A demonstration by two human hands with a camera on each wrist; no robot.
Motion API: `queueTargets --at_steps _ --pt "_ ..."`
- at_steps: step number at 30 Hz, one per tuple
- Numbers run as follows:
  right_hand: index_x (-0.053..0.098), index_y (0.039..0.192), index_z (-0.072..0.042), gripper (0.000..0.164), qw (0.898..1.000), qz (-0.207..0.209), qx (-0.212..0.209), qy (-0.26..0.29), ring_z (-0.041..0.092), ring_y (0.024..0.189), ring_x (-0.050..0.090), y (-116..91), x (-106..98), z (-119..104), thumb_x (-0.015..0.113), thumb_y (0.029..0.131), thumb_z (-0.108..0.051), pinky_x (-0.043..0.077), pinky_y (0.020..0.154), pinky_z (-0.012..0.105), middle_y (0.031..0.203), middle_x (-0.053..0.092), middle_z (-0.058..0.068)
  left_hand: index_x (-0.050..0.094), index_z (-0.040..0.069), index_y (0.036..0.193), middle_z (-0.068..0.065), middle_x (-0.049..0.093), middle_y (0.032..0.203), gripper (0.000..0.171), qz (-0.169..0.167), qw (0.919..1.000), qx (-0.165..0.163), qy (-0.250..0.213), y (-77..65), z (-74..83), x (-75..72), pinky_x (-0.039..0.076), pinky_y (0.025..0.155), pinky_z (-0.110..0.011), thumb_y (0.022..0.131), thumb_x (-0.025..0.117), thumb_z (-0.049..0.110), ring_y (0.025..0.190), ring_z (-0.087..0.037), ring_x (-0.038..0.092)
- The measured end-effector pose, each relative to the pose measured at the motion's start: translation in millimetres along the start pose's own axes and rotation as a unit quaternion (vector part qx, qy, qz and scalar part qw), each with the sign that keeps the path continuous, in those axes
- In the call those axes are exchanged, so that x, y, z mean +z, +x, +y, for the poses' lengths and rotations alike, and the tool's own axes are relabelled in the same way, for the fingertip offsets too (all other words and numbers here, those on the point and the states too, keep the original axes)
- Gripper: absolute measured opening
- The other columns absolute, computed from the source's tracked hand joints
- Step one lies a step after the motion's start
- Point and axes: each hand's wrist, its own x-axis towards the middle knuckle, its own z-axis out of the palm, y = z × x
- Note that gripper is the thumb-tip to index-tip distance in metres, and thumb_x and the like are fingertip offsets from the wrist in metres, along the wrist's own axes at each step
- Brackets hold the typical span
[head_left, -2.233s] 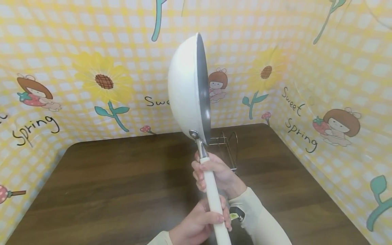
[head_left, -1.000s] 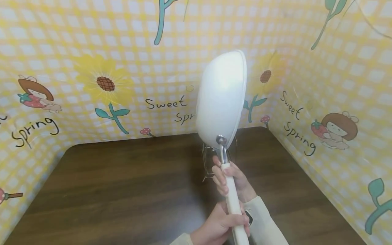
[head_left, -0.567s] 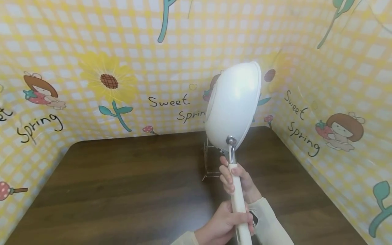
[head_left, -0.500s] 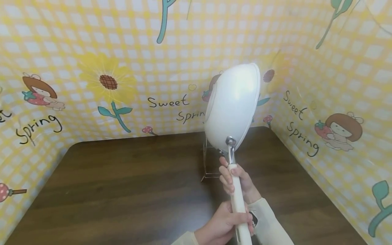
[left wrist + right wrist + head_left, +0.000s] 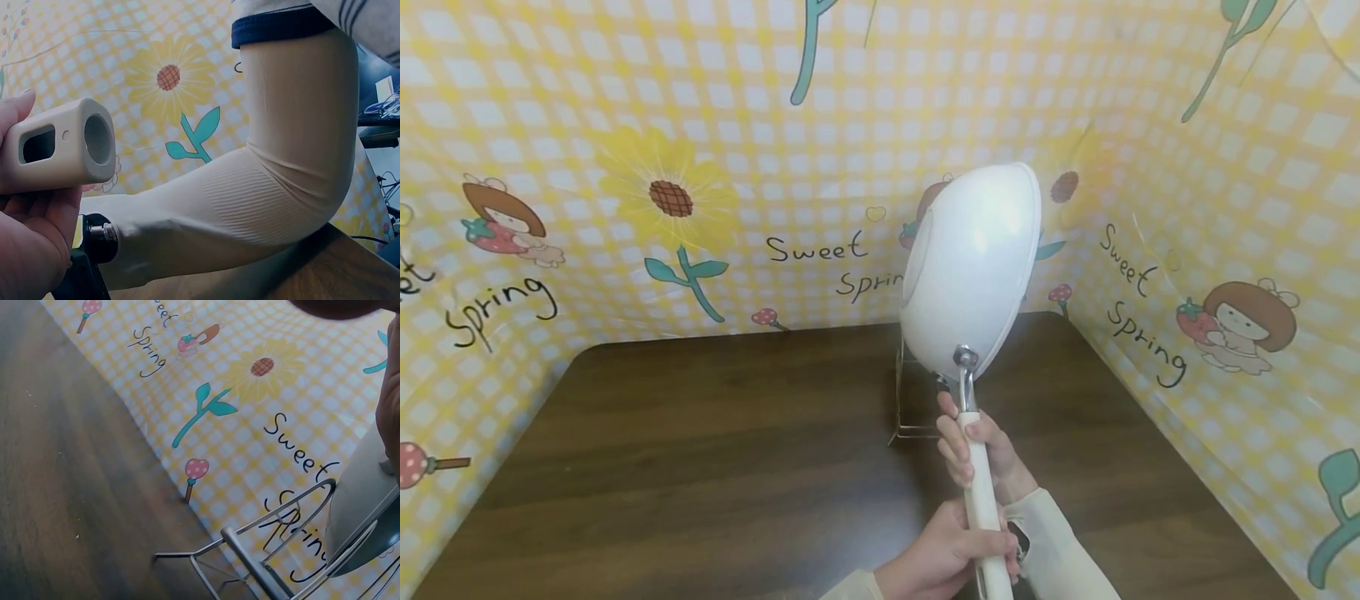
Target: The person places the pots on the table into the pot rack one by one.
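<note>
A white wok (image 5: 977, 258) is held upright on edge, its outside turned toward the head camera and its grey inside mostly hidden. My right hand (image 5: 1003, 458) grips the upper part of its white handle (image 5: 982, 500), just below the metal neck. Lower down, my left hand (image 5: 940, 550) wraps the handle near its end. In the left wrist view, the handle's hollow end (image 5: 97, 140) sticks out of that hand. Behind the wok stands a metal wire rack (image 5: 253, 565), partly covered by it in the head view. Whether wok and rack touch, I cannot tell.
The dark wooden table (image 5: 700, 450) stretches to the left and front of the rack. Yellow checked cloth walls (image 5: 730, 150) with printed flowers stand at the back and both sides. In the left wrist view, dark items and cables (image 5: 381, 112) lie beyond the right side.
The wok has moved right and down over the rack, both hands keeping hold. It has turned so its grey inside is out of the head view. Over the last half second it sinks slightly.
</note>
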Motion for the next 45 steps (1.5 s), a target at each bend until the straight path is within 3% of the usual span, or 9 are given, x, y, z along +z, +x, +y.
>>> queueTargets --at_steps 2,4,7,9,23,33,45 --pt "0.044 0.121 -0.013 0.025 1.000 -0.004 -0.003 0.002 0.010 0.064 0.052 0.3 -1.1 1.0 0.051 0.097 -0.008 0.054 0.063 0.019 0.070 0.031 0.005 0.031 -0.028 0.095 0.002 0.068 0.071 0.049 -0.002 1.0000 0.002 0.002 -0.1 -0.5 -1.4 0.053 0.068 -0.023 0.088 0.067 0.004 0.068 -0.007 0.068" --pt "0.043 0.120 -0.013 0.025 1.000 -0.004 -0.005 0.004 0.011 0.062 0.049 0.2 -1.8 1.6 0.051 0.097 -0.009 0.054 0.063 0.020 0.069 0.031 0.005 0.041 -0.022 0.087 0.002 0.068 0.071 0.037 0.000 1.0000 -0.003 0.002 0.1 -0.8 -2.4 0.053 0.068 -0.023 0.088 0.067 0.004 0.068 -0.007 0.068" --pt "0.042 0.120 -0.013 0.024 1.000 -0.001 -0.005 0.007 0.011 0.060 0.045 -0.7 -3.3 2.0 0.050 0.098 -0.009 0.054 0.063 0.020 0.070 0.031 0.004 0.055 -0.003 0.082 0.002 0.068 0.070 0.015 0.007 0.9999 -0.014 0.001 0.5 -0.5 -3.0 0.054 0.069 -0.024 0.088 0.067 0.004 0.067 -0.007 0.068" --pt "0.042 0.120 -0.013 0.024 1.000 0.000 -0.003 0.006 0.011 0.059 0.043 -2.1 -4.9 2.0 0.050 0.098 -0.009 0.054 0.064 0.020 0.070 0.031 0.004 0.059 0.010 0.085 0.002 0.067 0.070 0.010 0.013 0.9996 -0.025 -0.001 0.5 -0.1 -3.2 0.054 0.069 -0.024 0.089 0.067 0.004 0.067 -0.007 0.068" --pt "0.042 0.120 -0.013 0.022 1.000 0.023 0.011 0.011 0.009 0.064 0.048 -13.7 -18.1 7.3 0.047 0.099 -0.008 0.054 0.064 0.019 0.071 0.028 0.003 0.061 0.011 0.084 0.003 0.067 0.071 0.013 0.024 0.9986 -0.044 -0.020 1.8 -6.5 -9.5 0.056 0.070 -0.024 0.090 0.063 0.000 0.068 -0.008 0.067" --pt "0.043 0.123 -0.014 0.023 1.000 -0.001 0.026 -0.003 0.012 0.060 0.042 -14.2 -22.0 8.3 0.047 0.101 -0.009 0.054 0.065 0.019 0.072 0.032 0.004 0.060 0.011 0.082 0.003 0.066 0.072 0.013 0.029 0.9978 -0.056 -0.020 0.1 -11.7 -15.1 0.056 0.071 -0.024 0.089 0.064 0.001 0.068 -0.008 0.066" --pt "0.040 0.119 -0.017 0.017 0.997 -0.015 0.068 -0.032 0.009 0.076 0.061 -21.7 -35.0 6.9 0.045 0.103 -0.012 0.054 0.067 0.022 0.076 0.041 0.003 0.060 0.009 0.081 0.001 0.066 0.072 0.012 0.050 0.9956 -0.079 -0.001 -2.2 -16.7 -22.7 0.055 0.071 -0.025 0.088 0.065 0.002 0.068 -0.009 0.066"
